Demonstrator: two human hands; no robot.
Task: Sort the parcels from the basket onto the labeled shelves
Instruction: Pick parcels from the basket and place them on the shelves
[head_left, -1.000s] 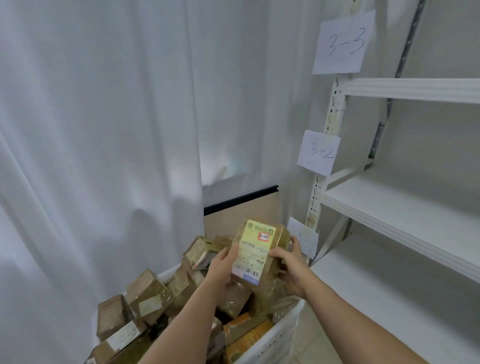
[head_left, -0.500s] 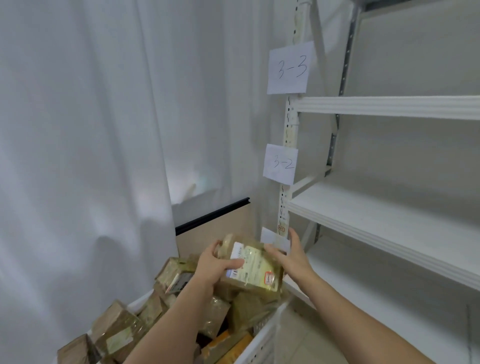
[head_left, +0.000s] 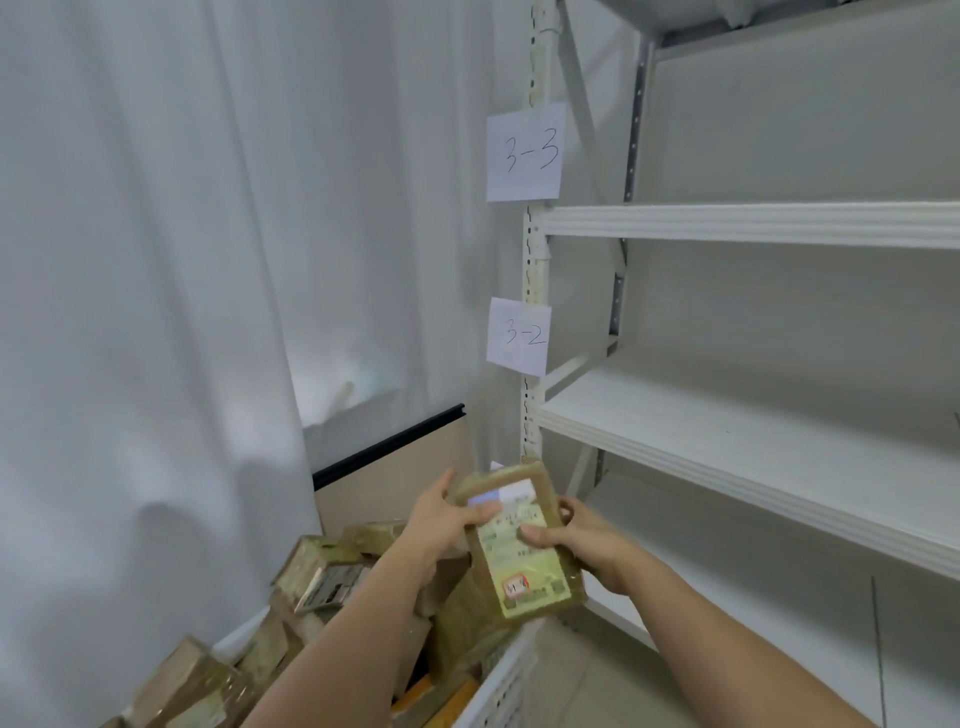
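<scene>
Both hands clamp the tape-wrapped brown cardboard parcel (head_left: 519, 545) above the white slatted plastic basket (head_left: 501, 686): left hand (head_left: 441, 519) grips its upper edge, right hand (head_left: 576, 540) pinches the side. Its small red sticker (head_left: 516, 585) is blurred; misreading it could send the parcel to the wrong shelf. Beyond, handwritten paper signs "3-2" (head_left: 519, 335) and "3-3" (head_left: 525, 151) mark white metal shelves (head_left: 727, 441).

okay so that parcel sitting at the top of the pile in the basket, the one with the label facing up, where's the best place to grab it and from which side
Judging by its pose, take the top parcel by its two long edges, coming down from above. It lies tilted on the heap in the basket with its label up, so those edges look free, while other parcels crowd its underside.
</scene>
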